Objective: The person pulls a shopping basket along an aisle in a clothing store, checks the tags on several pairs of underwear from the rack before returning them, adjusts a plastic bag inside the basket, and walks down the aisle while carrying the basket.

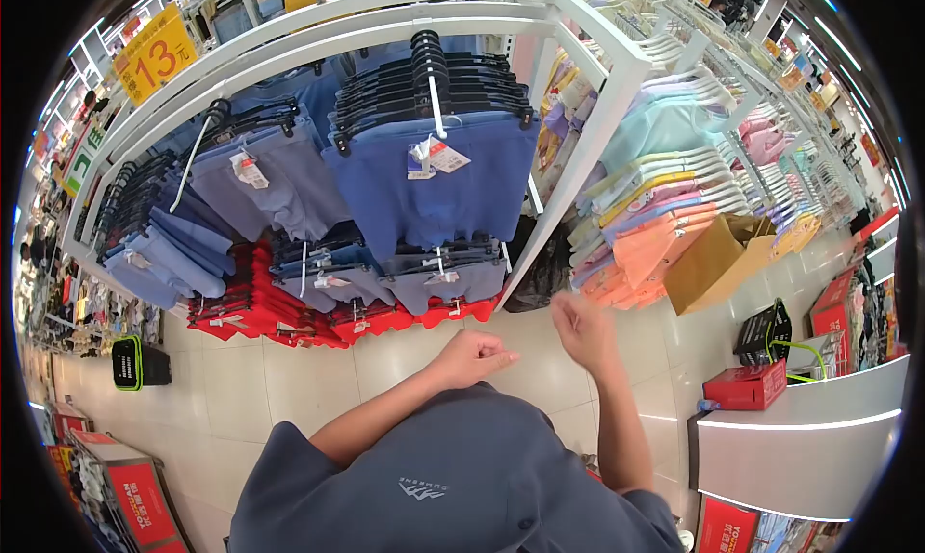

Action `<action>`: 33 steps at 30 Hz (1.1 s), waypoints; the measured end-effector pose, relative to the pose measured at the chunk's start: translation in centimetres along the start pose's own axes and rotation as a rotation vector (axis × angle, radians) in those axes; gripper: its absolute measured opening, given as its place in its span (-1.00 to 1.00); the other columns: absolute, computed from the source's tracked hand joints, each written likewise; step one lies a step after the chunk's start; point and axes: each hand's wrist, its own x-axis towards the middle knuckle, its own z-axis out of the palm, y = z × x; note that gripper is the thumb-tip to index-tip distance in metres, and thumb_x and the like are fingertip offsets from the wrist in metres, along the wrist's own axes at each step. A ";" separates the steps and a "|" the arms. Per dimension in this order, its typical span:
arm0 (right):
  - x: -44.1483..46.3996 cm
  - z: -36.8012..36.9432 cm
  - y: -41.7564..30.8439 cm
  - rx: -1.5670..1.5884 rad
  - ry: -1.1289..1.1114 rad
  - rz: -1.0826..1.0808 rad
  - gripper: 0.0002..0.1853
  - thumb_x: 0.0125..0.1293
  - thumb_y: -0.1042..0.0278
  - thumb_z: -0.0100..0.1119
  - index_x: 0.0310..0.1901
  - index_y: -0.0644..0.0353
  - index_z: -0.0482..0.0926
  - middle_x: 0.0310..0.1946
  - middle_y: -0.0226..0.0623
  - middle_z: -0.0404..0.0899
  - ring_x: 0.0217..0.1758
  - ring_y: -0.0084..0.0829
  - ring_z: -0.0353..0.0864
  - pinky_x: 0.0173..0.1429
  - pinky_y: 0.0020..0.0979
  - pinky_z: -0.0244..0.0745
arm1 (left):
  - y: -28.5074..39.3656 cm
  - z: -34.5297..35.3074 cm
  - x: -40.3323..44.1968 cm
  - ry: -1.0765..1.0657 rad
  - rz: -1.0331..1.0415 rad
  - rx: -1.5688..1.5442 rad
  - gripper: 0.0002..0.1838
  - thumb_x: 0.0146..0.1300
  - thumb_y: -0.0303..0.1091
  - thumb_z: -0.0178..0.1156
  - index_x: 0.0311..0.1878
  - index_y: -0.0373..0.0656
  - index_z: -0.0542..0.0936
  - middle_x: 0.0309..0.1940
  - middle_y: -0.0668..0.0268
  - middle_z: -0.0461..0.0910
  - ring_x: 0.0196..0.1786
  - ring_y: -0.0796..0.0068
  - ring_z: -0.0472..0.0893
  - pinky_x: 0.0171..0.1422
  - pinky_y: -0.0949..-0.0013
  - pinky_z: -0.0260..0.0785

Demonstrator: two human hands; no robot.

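My left hand [470, 358] is in front of my chest, its fingers curled in and the thumb laid forward; I see nothing in it. Raised a little higher, my right hand [584, 333] makes a loose fist, also with nothing visible in it. Both hands are apart from the clothes. Ahead, blue shorts [434, 182] hang on black clip hangers [424, 86] from a white rack [568, 182], with a tag [438, 155] at the waistband. Greyish-blue shorts [275, 182] hang to their left. Red garments [255, 298] hang along the lower row.
Pastel tops [665, 197] on white hangers fill the right rack, beside a brown paper bag [718, 264]. A black basket [140, 363] stands on the tiled floor at left, another basket [766, 331] at right. A red box [747, 387] sits near a white counter [800, 457].
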 end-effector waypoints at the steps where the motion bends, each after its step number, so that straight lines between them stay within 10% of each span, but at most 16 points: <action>1: 2.6 0.0 -0.3 0.005 0.019 -0.100 -0.87 0.21 0.45 0.21 -0.20 0.19 0.60 -0.52 -0.21 0.55 -0.46 -0.20 0.56 -0.36 -0.27 0.43 | -0.6 -0.6 0.5 0.017 0.005 -0.010 -0.58 0.36 -0.19 0.25 -0.58 -0.19 0.44 -0.74 0.57 0.22 -0.60 0.74 0.17 -0.52 0.48 0.03; 9: 14.6 2.4 -4.1 0.056 0.251 -0.496 -0.88 0.16 0.41 0.19 -0.24 0.16 0.57 -0.33 -0.23 0.62 -0.26 -0.18 0.64 -0.27 -0.26 0.56 | -2.9 -5.3 3.9 0.196 0.032 0.063 -0.49 0.33 -0.30 0.25 -0.70 -0.24 0.31 -0.75 0.53 0.17 -0.60 0.68 0.10 -0.55 0.37 -0.09; 15: 4.5 7.9 4.9 -0.254 -0.476 -0.179 -0.88 0.17 0.33 0.13 -0.38 0.18 0.53 -0.53 -0.15 0.56 -0.46 -0.09 0.60 -0.37 -0.12 0.44 | -5.2 -5.2 7.6 0.161 -0.132 -0.250 -0.45 0.36 -0.37 0.21 -0.75 -0.08 0.20 -0.78 0.58 0.17 -0.66 0.77 0.07 -0.55 0.48 -0.17; 19: -3.2 5.1 11.2 -0.106 -0.466 0.137 -0.85 0.21 0.33 0.11 -0.41 0.22 0.54 -0.50 -0.07 0.58 -0.42 0.01 0.60 -0.31 -0.03 0.45 | -4.2 -2.6 10.6 0.033 -0.137 -0.193 -0.44 0.32 -0.42 0.22 -0.73 -0.05 0.13 -0.76 0.60 0.15 -0.63 0.79 0.06 -0.54 0.49 -0.18; 33: -19.0 -13.8 27.7 -0.112 -0.180 0.521 -0.87 0.20 0.31 0.13 -0.35 0.19 0.55 -0.42 -0.09 0.62 -0.31 0.00 0.63 -0.21 -0.02 0.49 | 7.1 29.5 25.5 -0.609 0.069 0.161 -0.44 0.23 -0.35 0.33 -0.68 -0.14 0.12 -0.74 0.55 0.06 -0.59 0.75 0.05 -0.55 0.44 -0.14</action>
